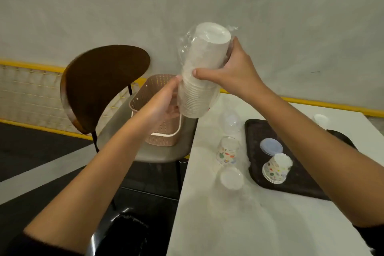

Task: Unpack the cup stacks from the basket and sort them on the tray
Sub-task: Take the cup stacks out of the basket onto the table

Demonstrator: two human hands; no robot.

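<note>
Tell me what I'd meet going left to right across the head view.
Chair backrest → basket → wrapped white cup stack → blue lid on the tray → small white cup.

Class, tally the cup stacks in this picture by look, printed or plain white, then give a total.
Printed cup stacks: 2, the table stack on the table and the tray stack on the tray.
Plain white cup stacks: 1, the wrapped white stack gripped by the left hand and right hand.
Total: 3.
Other white round things on the table are too blurred to class.
</note>
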